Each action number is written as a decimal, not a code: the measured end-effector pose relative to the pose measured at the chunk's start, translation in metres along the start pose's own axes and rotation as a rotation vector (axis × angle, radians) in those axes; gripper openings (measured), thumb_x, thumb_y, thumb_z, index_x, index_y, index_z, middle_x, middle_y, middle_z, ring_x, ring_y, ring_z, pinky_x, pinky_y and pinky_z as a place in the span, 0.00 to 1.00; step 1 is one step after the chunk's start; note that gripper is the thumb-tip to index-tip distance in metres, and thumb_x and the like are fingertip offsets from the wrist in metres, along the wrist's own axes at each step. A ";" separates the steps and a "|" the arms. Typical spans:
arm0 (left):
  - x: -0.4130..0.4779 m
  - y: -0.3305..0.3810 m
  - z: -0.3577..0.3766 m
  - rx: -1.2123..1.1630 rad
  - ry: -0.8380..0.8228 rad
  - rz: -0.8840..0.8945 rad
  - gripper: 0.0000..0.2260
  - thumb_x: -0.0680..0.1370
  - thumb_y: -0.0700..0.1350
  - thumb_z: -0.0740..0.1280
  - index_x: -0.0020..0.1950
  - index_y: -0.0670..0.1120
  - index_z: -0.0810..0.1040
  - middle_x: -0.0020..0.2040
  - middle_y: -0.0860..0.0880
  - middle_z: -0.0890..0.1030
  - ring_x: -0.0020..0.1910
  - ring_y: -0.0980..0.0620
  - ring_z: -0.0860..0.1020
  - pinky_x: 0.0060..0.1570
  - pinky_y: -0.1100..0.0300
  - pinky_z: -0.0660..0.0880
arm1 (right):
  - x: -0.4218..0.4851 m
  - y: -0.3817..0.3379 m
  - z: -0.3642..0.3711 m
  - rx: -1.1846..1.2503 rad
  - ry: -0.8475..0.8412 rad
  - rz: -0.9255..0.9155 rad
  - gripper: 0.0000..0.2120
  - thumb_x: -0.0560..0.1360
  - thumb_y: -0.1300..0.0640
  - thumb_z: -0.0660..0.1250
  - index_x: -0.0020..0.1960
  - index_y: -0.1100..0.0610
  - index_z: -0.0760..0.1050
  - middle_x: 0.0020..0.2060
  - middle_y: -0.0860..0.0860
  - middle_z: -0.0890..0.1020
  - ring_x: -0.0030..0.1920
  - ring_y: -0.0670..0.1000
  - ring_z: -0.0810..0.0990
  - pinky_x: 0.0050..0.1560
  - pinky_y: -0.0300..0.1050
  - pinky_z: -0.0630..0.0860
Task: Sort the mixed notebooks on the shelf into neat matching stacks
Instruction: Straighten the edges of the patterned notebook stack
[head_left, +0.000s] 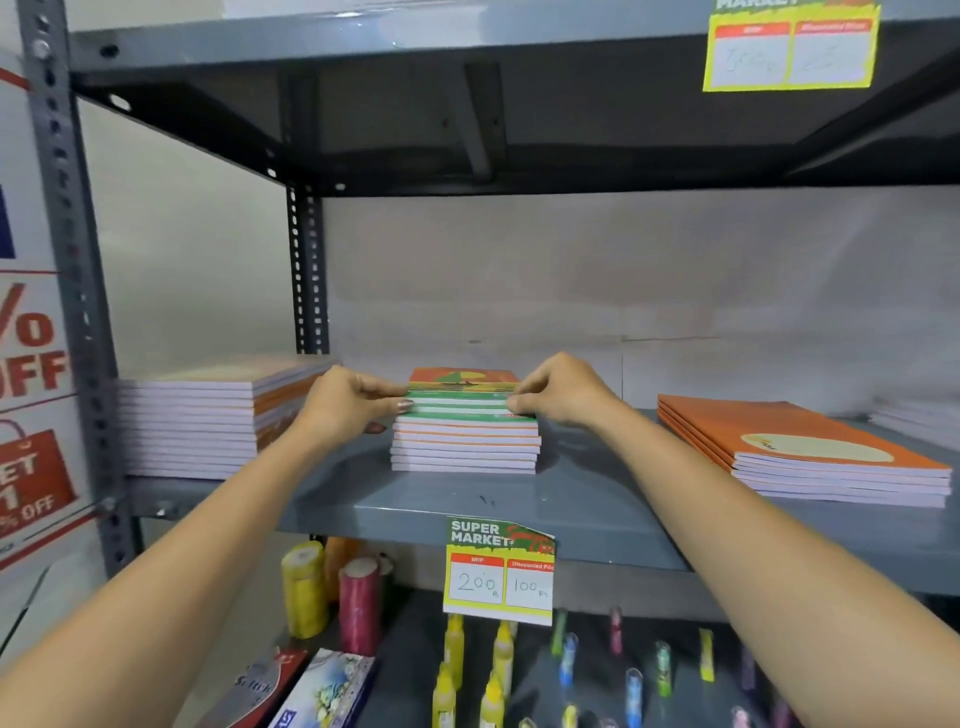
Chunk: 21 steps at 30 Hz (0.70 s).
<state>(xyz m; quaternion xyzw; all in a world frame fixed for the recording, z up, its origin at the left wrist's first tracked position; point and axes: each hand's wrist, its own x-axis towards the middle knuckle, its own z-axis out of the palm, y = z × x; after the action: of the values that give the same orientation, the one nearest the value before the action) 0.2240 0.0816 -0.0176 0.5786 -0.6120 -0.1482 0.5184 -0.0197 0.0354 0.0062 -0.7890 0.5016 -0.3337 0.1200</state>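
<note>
Hands, left (349, 402) and right (562, 392), each close a grip on the middle stack's (465, 441) upper notebooks (462, 402).

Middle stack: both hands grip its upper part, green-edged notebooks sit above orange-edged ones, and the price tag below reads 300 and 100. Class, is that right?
Not quite. In the head view the price tag reads 200 and 100. The left hand and right hand do grip the middle stack, green above orange.

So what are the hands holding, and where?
Both the left hand and right hand pinch the green notebooks near the top of the middle stack, one grip at each side edge.
</note>
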 end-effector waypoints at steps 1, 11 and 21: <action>0.001 0.001 0.000 0.024 0.010 0.002 0.14 0.70 0.39 0.74 0.55 0.39 0.83 0.43 0.45 0.85 0.37 0.55 0.79 0.34 0.70 0.80 | 0.000 -0.001 0.000 -0.014 -0.015 -0.005 0.13 0.69 0.54 0.75 0.51 0.58 0.85 0.52 0.53 0.86 0.54 0.51 0.82 0.52 0.43 0.75; 0.004 -0.004 0.005 0.097 0.103 0.075 0.10 0.70 0.38 0.74 0.49 0.35 0.84 0.40 0.40 0.85 0.26 0.61 0.80 0.31 0.72 0.79 | -0.005 0.000 0.006 -0.107 0.104 0.036 0.10 0.66 0.52 0.77 0.46 0.53 0.86 0.49 0.51 0.87 0.50 0.53 0.82 0.51 0.48 0.79; -0.011 -0.003 0.006 0.158 0.157 0.209 0.11 0.71 0.38 0.72 0.52 0.36 0.83 0.44 0.40 0.86 0.34 0.57 0.80 0.44 0.61 0.81 | -0.014 -0.007 0.009 -0.119 0.181 0.060 0.06 0.68 0.53 0.76 0.45 0.52 0.86 0.46 0.51 0.87 0.49 0.55 0.82 0.44 0.44 0.74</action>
<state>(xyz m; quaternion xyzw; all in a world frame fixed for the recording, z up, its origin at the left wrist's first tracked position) 0.2183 0.0882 -0.0275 0.5606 -0.6360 0.0009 0.5303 -0.0123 0.0494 -0.0020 -0.7460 0.5528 -0.3696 0.0369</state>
